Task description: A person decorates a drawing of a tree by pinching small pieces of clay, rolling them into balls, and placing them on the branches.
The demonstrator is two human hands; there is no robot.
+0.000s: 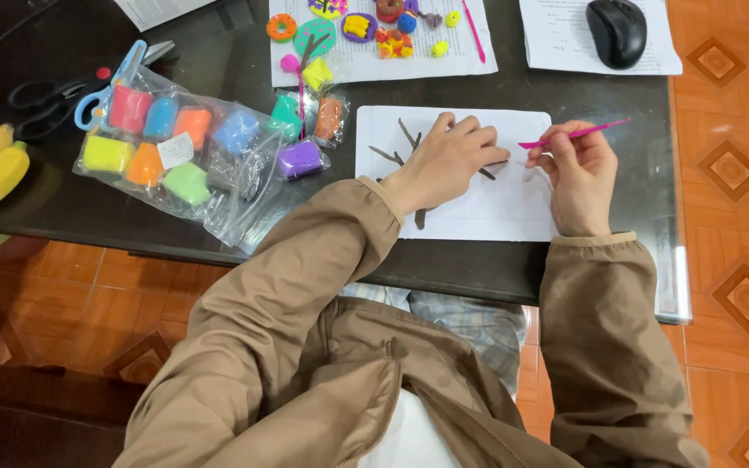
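Both hands reach forward in brown sleeves: left hand (448,156) flat, palm down; right hand (576,169) fingers pinched.

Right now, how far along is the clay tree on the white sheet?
Done: brown trunk and branches laid on the white sheet. In hand: left hand presses the branches; right hand holds a pink tool. Left: no leaves; coloured clay blocks sit bagged.

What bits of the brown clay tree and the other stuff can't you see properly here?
Head view only:
- Brown clay tree: its middle is hidden under the left hand.
- Pink tool: its working tip is hidden behind the right hand.
- Small clay figures on the far sheet: too small, and cut off by the top edge.
- Scissors: partly under the bag of clay packs.
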